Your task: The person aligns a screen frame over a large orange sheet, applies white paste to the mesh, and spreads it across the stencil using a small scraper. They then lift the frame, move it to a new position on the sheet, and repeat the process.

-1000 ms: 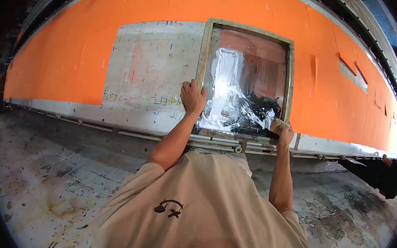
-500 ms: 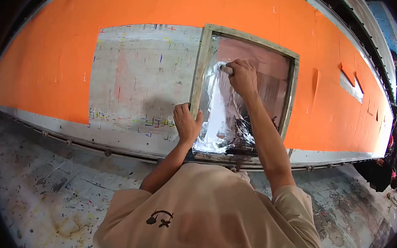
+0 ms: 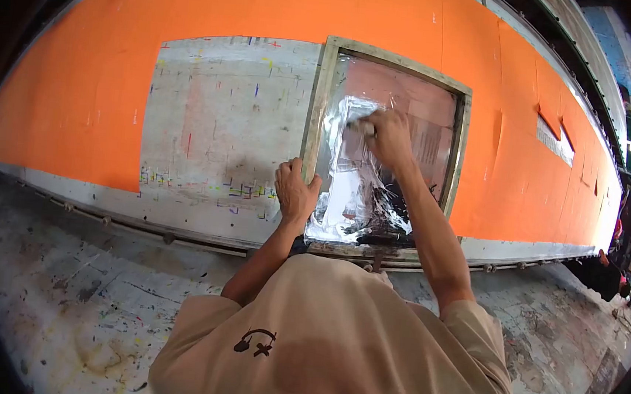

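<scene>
Print (image 3: pixel 255 342) in black on the tan cloth T-shirt (image 3: pixel 349 333), nearer the viewer than the rectangular wooden frame (image 3: pixel 320 101), shows a curved band with a dark blob at one end and an X at the other. Small white marks on the bright orange sheeting (image 3: pixel 78 104) around that frame are too small to read, and short red, yellow, blue and green ticks, many L-shaped, dot the pale grey panel (image 3: pixel 219 108) just left of it. The left hand (image 3: pixel 295 195) grasps the frame's left bar near its lower end, fingers bent and thumb on the inner side. The right hand (image 3: pixel 392 140), inside the frame and left of its middle, is closed around a small pale hand tool (image 3: pixel 364 128), blurred, its far edge at the paste. The frame lies flat, its wood greyish and worn, holding a glossy, see-through reddish-brown screen (image 3: pixel 434 106). Thick, shiny white paste (image 3: pixel 344 207) streaks the screen's left part down to the near bar, with jagged splashes beside a black patch (image 3: pixel 389 237) at the near side, partly hidden by the right forearm.
</scene>
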Available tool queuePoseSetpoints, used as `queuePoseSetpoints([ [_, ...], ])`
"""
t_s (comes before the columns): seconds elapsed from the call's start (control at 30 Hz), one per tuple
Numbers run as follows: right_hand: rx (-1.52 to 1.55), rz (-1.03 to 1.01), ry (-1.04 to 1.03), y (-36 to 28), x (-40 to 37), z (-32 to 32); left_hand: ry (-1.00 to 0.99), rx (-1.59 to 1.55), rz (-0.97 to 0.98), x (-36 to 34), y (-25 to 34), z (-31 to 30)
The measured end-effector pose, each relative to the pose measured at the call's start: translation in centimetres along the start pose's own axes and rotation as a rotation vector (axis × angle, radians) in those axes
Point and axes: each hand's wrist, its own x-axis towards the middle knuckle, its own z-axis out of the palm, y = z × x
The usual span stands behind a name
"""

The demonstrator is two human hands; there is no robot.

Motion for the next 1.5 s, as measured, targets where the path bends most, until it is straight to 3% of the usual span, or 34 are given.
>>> queuePoseSetpoints([
  [0.03,0.002,-0.065,0.144,0.1,0.9,-0.1,-0.022,-0.027,-0.009,-0.3,0.1,-0.1],
  [0.07,0.009,-0.081,0.158,-0.9,0.3,0.6,-0.001,-0.02,-0.005,-0.4,0.2,-0.3],
  [0.13,-0.179,0.106,0.349,-2.6,-3.3,4.2,-0.072,-0.266,-0.117,-0.3,0.9,-0.8],
  [0.17,-0.081,0.09,0.349,-2.5,-5.8,6.0,-0.057,-0.261,-0.106,-0.1,1.0,-0.5],
  [0.27,-0.043,0.022,0.223,-4.3,-13.3,2.5,0.02,-0.32,-0.098,-0.2,1.0,0.0],
  [0.3,-0.028,0.032,0.23,-2.6,-15.3,1.7,0.018,-0.292,-0.078,0.0,1.4,-0.2],
  [0.37,0.126,0.26,0.449,0.6,-19.0,-1.1,0.022,-0.266,-0.044,0.0,2.0,-0.4],
  [0.4,0.283,0.45,0.441,3.1,-21.1,-2.2,0.005,-0.294,-0.056,-0.1,2.1,-0.5],
  [0.43,0.723,0.659,0.608,8.3,-24.2,0.4,-0.011,-0.323,-0.071,-0.4,2.6,-0.3],
  [0.47,0.865,0.688,0.427,13.1,-27.3,-0.3,0.047,-0.307,-0.054,-0.7,3.5,0.4],
  [0.5,1.07,0.907,0.699,16.3,-29.0,0.7,0.061,-0.307,-0.05,-0.8,4.3,2.2],
  [0.53,1.154,0.981,0.601,17.9,-30.3,-1.6,0.098,-0.317,-0.017,-0.7,5.2,4.9],
  [0.6,1.075,0.925,0.737,24.9,-31.6,-2.3,0.096,-0.326,-0.022,-0.7,9.2,8.6],
  [0.73,0.928,0.901,0.642,34.5,-34.2,-9.0,0.021,-0.241,-0.116,-4.1,18.9,15.8],
  [0.87,0.987,0.956,0.679,38.9,-37.9,-9.3,0.052,-0.186,-0.076,-7.9,20.5,18.5],
  [0.97,1.113,0.902,0.73,37.2,-40.9,-7.7,0.049,-0.103,-0.046,-9.1,19.1,19.3],
  [1.03,0.995,0.97,0.723,35.4,-41.3,-7.7,0.128,0.027,0.105,-9.8,18.3,19.7],
  [1.23,1.058,0.876,0.673,36.1,-41.1,-6.3,0.164,0.141,0.092,-9.7,18.6,20.1],
  [1.3,0.703,0.939,0.659,36.6,-41.1,-5.1,0.149,0.125,0.097,-9.9,18.7,19.7],
  [1.37,0.039,0.976,0.408,33.7,-39.5,-3.6,0.139,0.096,0.1,-10.0,18.4,19.3],
  [1.4,-0.101,0.768,0.465,27.2,-35.6,-6.5,0.148,0.067,0.136,-10.1,18.2,19.2],
  [1.43,0.309,0.674,0.459,25.8,-33.2,-6.0,0.159,0.034,0.173,-9.9,18.3,19.3],
  [1.5,0.191,0.635,0.159,21.6,-25.9,-8.1,0.118,0.009,0.143,-9.8,18.1,19.4],
])
